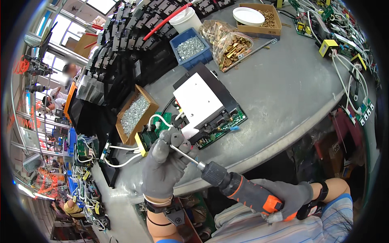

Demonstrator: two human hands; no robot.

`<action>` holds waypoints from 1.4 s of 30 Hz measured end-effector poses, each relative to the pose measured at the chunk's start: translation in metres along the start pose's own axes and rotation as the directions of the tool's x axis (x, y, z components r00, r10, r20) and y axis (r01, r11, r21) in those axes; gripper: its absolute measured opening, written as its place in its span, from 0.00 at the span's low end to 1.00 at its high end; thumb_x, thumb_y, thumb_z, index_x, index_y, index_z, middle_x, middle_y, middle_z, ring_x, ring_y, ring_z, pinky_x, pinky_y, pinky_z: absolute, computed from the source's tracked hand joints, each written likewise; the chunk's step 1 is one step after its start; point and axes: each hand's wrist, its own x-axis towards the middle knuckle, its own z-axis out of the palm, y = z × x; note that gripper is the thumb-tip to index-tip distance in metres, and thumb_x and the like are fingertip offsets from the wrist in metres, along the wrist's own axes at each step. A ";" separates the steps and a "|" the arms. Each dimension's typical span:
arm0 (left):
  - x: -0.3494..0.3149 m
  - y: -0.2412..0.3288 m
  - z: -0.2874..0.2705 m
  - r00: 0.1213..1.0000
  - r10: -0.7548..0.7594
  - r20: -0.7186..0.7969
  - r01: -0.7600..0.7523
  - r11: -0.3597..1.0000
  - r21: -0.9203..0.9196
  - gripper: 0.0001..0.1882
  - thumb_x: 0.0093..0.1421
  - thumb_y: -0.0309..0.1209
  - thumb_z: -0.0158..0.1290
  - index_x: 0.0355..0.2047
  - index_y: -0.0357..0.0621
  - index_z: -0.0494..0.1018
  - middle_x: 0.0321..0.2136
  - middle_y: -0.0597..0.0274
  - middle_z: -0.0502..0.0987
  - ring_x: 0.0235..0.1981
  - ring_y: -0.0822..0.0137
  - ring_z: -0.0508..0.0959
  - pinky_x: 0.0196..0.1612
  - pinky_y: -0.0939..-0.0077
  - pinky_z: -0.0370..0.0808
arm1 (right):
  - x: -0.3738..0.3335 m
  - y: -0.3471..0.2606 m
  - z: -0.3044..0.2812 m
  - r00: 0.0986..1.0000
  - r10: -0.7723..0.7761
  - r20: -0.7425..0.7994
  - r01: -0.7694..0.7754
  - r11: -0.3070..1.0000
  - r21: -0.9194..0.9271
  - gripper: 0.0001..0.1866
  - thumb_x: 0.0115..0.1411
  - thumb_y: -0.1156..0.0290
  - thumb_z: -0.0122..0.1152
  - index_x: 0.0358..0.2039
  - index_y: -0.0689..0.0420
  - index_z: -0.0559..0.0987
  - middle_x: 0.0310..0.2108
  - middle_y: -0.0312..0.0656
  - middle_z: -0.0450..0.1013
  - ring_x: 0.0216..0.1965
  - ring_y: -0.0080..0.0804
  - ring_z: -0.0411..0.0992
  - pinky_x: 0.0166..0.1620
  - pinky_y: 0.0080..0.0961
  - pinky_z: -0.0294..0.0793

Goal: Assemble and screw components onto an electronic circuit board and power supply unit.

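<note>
My right hand (pixel 289 196), in a grey glove, is wrapped round the grip of a black and orange power screwdriver (pixel 239 188). Its long bit (pixel 186 154) points up and left, with the tip at the fingers of my left hand (pixel 164 164). That hand, also gloved, has its fingers bent together near the tip; whatever may be in them is too small or hidden to make out. Just beyond it lies a black electronic unit with a white sheet (pixel 198 101) on top, a green circuit board (pixel 227 127) along its near edge, and white wires and a yellow-wrapped part (pixel 142 143) at its left.
Small silver screws fill a cardboard box (pixel 152 111) and a blue bin (pixel 208 54). A bag of brass-coloured pieces (pixel 233 48) and a white tub (pixel 184 20) stand behind. Black parts are stacked at far left; wired circuit boards (pixel 344 48) line the right. Other people are in the left background.
</note>
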 end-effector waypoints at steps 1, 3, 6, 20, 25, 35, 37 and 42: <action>0.000 0.000 0.000 0.999 0.007 0.047 -0.004 0.997 -0.077 0.16 0.60 0.37 0.56 0.41 0.40 0.67 0.34 0.63 0.71 0.39 0.63 0.76 0.49 0.58 0.76 | -0.002 0.000 0.001 0.999 0.035 0.004 -0.035 0.998 -0.045 0.51 0.48 0.68 0.66 0.66 0.60 0.45 0.47 0.46 0.67 0.43 0.32 0.69 0.48 0.30 0.68; -0.001 0.000 0.001 1.000 0.003 0.008 -0.002 0.999 -0.052 0.15 0.60 0.36 0.57 0.40 0.42 0.67 0.34 0.63 0.71 0.37 0.63 0.75 0.49 0.56 0.75 | -0.004 0.002 0.002 0.999 0.038 -0.006 -0.039 0.997 -0.067 0.51 0.48 0.67 0.66 0.66 0.60 0.44 0.45 0.45 0.68 0.42 0.31 0.70 0.47 0.30 0.69; -0.003 -0.001 0.003 0.999 -0.013 0.048 0.014 1.000 -0.020 0.10 0.61 0.33 0.55 0.41 0.49 0.70 0.36 0.68 0.73 0.38 0.67 0.74 0.42 0.61 0.71 | -0.005 0.003 0.004 0.999 0.037 -0.004 -0.037 0.994 -0.099 0.52 0.48 0.66 0.66 0.66 0.60 0.44 0.40 0.44 0.69 0.38 0.31 0.71 0.44 0.30 0.69; -0.005 -0.009 0.010 0.993 -0.062 0.098 0.071 0.994 -0.084 0.08 0.62 0.33 0.53 0.41 0.51 0.69 0.34 0.71 0.74 0.39 0.67 0.75 0.42 0.63 0.68 | -0.009 0.005 0.004 0.999 -0.033 -0.032 0.028 0.989 -0.146 0.51 0.49 0.65 0.66 0.66 0.60 0.44 0.37 0.44 0.70 0.35 0.32 0.72 0.42 0.29 0.70; -0.005 -0.012 0.013 0.994 -0.056 0.093 0.063 0.995 -0.081 0.09 0.61 0.32 0.53 0.41 0.52 0.69 0.36 0.72 0.74 0.39 0.67 0.75 0.43 0.62 0.68 | -0.009 0.008 0.002 0.997 -0.082 -0.010 0.080 0.983 -0.166 0.53 0.47 0.71 0.67 0.66 0.62 0.41 0.36 0.42 0.72 0.32 0.28 0.72 0.39 0.27 0.74; -0.004 -0.017 0.017 0.996 -0.003 0.089 0.006 0.999 -0.042 0.09 0.59 0.30 0.56 0.38 0.53 0.68 0.32 0.73 0.72 0.37 0.68 0.75 0.41 0.63 0.68 | -0.018 0.017 0.002 0.991 -0.121 -0.062 0.103 0.964 -0.245 0.52 0.48 0.65 0.67 0.66 0.60 0.44 0.38 0.45 0.70 0.34 0.32 0.72 0.41 0.28 0.71; -0.001 -0.013 0.013 0.992 0.011 0.127 -0.017 0.999 0.047 0.10 0.58 0.29 0.57 0.38 0.54 0.68 0.31 0.74 0.72 0.36 0.69 0.74 0.40 0.64 0.68 | -0.016 0.019 0.001 0.992 0.002 0.129 -0.045 0.941 0.335 0.50 0.48 0.66 0.66 0.65 0.60 0.46 0.39 0.42 0.70 0.35 0.30 0.71 0.41 0.28 0.71; 0.002 -0.013 0.010 0.982 -0.018 0.187 0.004 0.997 0.072 0.14 0.54 0.27 0.61 0.37 0.56 0.68 0.30 0.75 0.72 0.33 0.69 0.73 0.37 0.67 0.66 | -0.015 0.002 0.009 0.969 -0.022 0.247 -0.133 0.794 0.593 0.47 0.47 0.68 0.64 0.63 0.61 0.49 0.40 0.40 0.70 0.37 0.27 0.70 0.41 0.28 0.70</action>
